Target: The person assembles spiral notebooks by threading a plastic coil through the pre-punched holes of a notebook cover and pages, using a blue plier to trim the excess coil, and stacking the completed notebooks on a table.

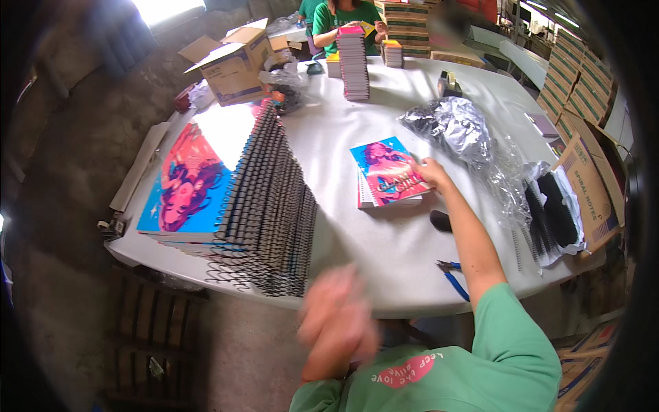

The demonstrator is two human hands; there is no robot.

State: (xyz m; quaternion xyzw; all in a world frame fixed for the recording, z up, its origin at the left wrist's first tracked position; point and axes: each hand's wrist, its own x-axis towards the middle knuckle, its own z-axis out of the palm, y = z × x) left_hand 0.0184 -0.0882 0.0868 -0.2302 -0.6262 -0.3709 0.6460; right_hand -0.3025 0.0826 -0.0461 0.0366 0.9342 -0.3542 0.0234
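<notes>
My right hand (431, 173) grips the right edge of a notebook (386, 180) with a pink and blue illustrated cover. It lies over more pages in a small pile on the table, with a row of holes or coils along its left edge. My left hand (336, 312) is smeared by motion in front of the table's near edge, and its fingers cannot be made out. To the left stands a tall stack of spiral notebooks (189, 182), black coils facing right, the top cover glaring with light. Blue-handled pliers (453, 280) lie below my right forearm.
Crumpled clear plastic (461, 130) and a tape dispenser (449, 84) lie to the right. An open carton (583, 185) holds black coils. Another open carton (233, 72) stands at the back left. Across the white table (343, 147), a person in green (350, 20) sits behind a notebook stack (353, 65).
</notes>
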